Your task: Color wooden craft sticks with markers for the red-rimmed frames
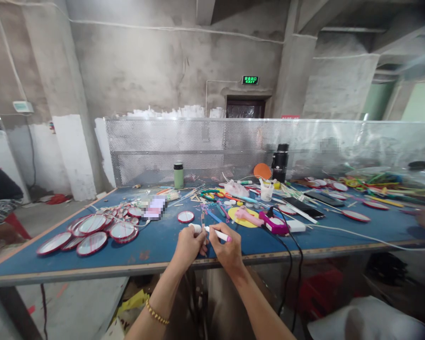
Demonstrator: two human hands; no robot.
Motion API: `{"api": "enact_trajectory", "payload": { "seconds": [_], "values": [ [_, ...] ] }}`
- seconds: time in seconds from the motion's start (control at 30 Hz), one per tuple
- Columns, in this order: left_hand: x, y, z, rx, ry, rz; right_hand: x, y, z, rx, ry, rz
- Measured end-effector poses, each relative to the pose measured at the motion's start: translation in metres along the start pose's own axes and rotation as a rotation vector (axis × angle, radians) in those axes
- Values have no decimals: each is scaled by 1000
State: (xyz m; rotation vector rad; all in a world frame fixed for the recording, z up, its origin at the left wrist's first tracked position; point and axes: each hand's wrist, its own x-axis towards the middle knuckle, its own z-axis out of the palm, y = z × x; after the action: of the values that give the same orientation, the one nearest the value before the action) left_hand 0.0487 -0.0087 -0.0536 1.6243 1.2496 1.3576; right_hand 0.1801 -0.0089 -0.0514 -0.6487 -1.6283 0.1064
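Observation:
Both of my hands meet over the front edge of the blue table (152, 255). My right hand (228, 248) is closed in a pen grip around a white marker (217, 233) with a pink-purple end. The marker's tip points left, towards my other hand. My left hand (190, 244) is pinched on a small white cap-like piece (195, 228). A thin brown strip (203, 220) stands out between the hands; whether my left fingers hold it too is unclear. Just beyond them lies a round red-rimmed mirror (186, 216).
Several red-rimmed mirrors (92, 243) are heaped at left beside a phone (155, 208). A purple device (276, 224) with cables, a yellow disc (247, 217) and a black phone (301, 208) lie at right. Bottles (179, 177) stand before the perforated screen (163, 141).

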Motion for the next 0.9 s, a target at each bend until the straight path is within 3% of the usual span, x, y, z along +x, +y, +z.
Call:
{"api": "enact_trajectory", "payload": {
  "seconds": [0.9],
  "values": [
    [-1,1,-1,-11,-2,-18,0,0,1,-12,26,4]
  ]
}}
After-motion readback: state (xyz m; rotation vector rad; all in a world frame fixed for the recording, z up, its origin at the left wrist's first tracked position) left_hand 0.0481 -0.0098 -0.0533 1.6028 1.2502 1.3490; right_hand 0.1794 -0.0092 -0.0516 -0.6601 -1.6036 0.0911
